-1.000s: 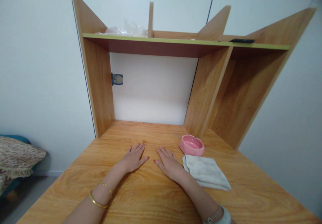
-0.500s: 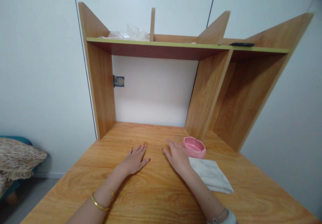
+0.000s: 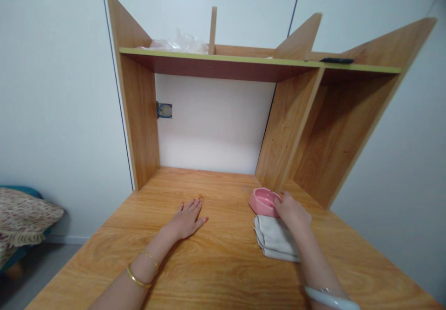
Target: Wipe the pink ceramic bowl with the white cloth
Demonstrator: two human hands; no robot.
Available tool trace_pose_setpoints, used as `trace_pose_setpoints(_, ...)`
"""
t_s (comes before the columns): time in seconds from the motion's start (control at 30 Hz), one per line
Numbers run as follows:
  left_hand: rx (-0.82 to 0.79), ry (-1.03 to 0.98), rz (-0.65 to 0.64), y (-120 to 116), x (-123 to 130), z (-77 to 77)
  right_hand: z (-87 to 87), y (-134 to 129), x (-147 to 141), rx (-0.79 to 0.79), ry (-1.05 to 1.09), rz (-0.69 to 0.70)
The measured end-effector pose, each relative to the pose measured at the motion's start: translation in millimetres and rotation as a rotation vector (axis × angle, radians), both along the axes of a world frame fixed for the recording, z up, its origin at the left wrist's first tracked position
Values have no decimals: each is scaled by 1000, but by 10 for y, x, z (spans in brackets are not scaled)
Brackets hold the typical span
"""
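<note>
The wood-grain counter [image 3: 216,273] spans the lower view, beneath the shelf unit [image 3: 139,115]. A folded pale cloth [image 3: 275,238] lies toward four o'clock, just below the pink bowl [image 3: 262,203]. The right hand [image 3: 291,208] pinches narrowly at the bowl's three o'clock rim; whether it grips is unclear. The left hand [image 3: 186,219] rests empty, palm down, fingers moderately wide, toward seven o'clock.
</note>
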State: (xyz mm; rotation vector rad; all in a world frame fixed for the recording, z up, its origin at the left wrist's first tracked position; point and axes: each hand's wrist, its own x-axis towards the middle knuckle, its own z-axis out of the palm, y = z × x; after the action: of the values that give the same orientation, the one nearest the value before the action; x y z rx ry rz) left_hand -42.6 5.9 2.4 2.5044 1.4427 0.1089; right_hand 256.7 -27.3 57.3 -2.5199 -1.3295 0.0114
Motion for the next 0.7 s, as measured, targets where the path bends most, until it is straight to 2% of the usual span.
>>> trace_pose_setpoints(0.2, -9, 1, 0, -13, 4, 26, -102, 68, 122, -51, 82, 17)
trace_pose_setpoints(0.4, -14, 18, 3, -20, 9, 39, -198, 105, 182, -61, 74, 36)
trace_pose_setpoints(0.7, -10, 16, 6, -26, 12, 46, -241, 108, 139, 32, 20, 21)
